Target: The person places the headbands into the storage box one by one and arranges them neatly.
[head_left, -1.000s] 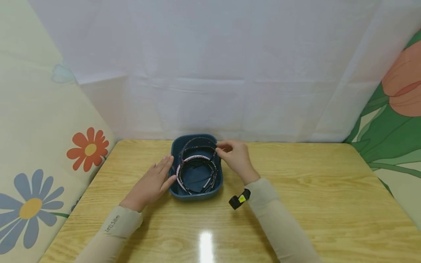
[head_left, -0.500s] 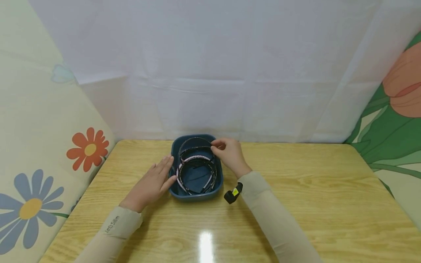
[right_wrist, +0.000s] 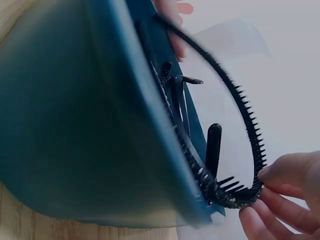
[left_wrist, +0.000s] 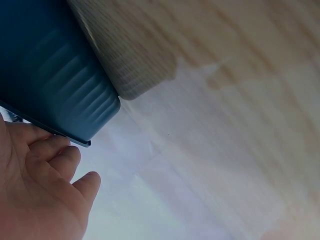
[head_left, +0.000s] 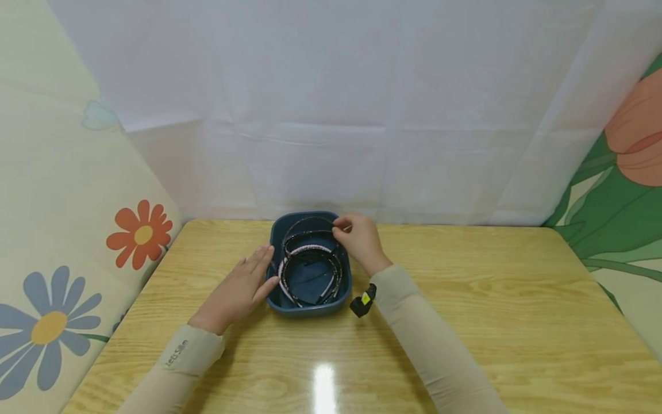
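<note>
A deep blue plastic tub (head_left: 310,313) holds several headbands, nested over one another. In the right wrist view, a black headband (right_wrist: 240,97) with comb teeth and small sparkles rises above the tub's rim. The fingers and thumb of my right hand (head_left: 364,241) pinch it at the far right of the tub. Nearer me in the tub lie a pale pink headband (head_left: 311,247) and dark ones with loose ends. My left hand (head_left: 235,290) rests against the tub's left side, fingers straight along the rim. The tub's bottom is partly hidden by the headbands.
The wooden table (head_left: 491,299) runs to a white cloth backdrop (head_left: 320,115), close behind the tub. Flower-printed sheets (head_left: 46,172) flank both sides. A black strap with a yellow tag (head_left: 364,300) hangs at my right wrist.
My right hand has moved a little left and away from me over the tub. The pinched headband shifted left, then slightly back right. My left hand has stayed in place.
</note>
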`<state>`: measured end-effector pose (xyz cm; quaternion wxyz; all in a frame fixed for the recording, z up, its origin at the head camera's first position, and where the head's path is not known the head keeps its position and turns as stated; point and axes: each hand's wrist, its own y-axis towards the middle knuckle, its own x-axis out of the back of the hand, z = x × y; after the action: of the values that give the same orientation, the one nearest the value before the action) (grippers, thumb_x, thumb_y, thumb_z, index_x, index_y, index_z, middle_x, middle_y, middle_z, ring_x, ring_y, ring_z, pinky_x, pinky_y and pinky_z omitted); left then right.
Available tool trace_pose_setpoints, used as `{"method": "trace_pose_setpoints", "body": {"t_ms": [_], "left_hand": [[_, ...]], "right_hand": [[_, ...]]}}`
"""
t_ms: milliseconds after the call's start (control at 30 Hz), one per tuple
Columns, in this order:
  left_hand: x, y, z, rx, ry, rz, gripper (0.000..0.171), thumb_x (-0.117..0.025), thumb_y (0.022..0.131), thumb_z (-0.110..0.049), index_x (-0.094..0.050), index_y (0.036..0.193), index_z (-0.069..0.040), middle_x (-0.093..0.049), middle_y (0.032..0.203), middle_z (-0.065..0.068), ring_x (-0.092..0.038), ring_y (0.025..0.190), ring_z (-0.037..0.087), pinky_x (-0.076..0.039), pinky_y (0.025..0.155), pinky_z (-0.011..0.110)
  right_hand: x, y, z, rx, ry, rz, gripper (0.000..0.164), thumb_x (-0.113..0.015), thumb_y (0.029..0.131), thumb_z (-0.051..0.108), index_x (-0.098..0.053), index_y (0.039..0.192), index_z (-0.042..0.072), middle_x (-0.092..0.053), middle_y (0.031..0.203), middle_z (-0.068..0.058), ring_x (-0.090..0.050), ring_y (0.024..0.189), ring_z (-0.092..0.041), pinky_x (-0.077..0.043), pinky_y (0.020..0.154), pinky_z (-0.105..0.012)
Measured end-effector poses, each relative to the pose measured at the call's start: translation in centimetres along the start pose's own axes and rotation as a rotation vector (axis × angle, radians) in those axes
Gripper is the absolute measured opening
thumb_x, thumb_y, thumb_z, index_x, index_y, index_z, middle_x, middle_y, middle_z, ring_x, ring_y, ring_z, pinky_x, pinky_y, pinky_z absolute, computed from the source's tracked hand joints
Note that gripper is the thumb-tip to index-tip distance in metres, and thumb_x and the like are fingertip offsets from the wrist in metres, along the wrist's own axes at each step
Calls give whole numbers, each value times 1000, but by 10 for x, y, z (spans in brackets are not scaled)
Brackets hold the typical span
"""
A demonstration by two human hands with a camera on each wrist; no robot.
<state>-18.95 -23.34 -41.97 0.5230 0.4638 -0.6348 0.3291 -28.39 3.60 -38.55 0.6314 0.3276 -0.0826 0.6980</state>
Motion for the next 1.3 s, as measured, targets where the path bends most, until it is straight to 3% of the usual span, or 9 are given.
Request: {"method": "trace_pose_setpoints", "body": {"t_ms": [400,833,1033,1200,1300], "left_hand": [[0,0,-2,4,-9,6,74,-39,109,-47,-18,160,2,-18,166,21,-17,153,38,-16,122,59],[-1,6,-2,-5,-4,13,74,-39,109,-48,-18,160,2,-19,166,21,-17,153,38,-15,122,59],[-1,10,0,-22,11,6,73,-41,108,-47,-22,159,3,-22,165,22,-19,153,39,-17,121,62],[1,7,5,-16,40,-1,74,-43,107,-48,-26,158,2,-26,164,22,-22,151,41,-17,120,64],[4,6,10,-19,50,-44,73,-43,107,-49,-28,159,0,-31,162,22,-28,149,41,-19,119,66]], "right_hand": [[-1,-3,-9,61,4,-34,11,-70,90,0,-76,98,-2,-75,96,-15,-70,86,-28,-60,78,-38],[14,-10,-30,60,9,-37,18,-63,91,4,-75,104,-2,-75,101,-14,-70,86,-28,-59,79,-40],[43,-16,-48,23,-47,3,23,-59,97,8,-73,113,-1,-72,105,-15,-69,90,-29,-59,76,-42],[79,-20,-70,15,-135,72,28,-57,102,11,-68,122,-3,-69,114,-18,-66,99,-32,-57,85,-46],[105,-20,-83,8,-201,96,30,-55,102,10,-66,125,-5,-67,117,-21,-64,103,-35,-56,89,-49]]}}
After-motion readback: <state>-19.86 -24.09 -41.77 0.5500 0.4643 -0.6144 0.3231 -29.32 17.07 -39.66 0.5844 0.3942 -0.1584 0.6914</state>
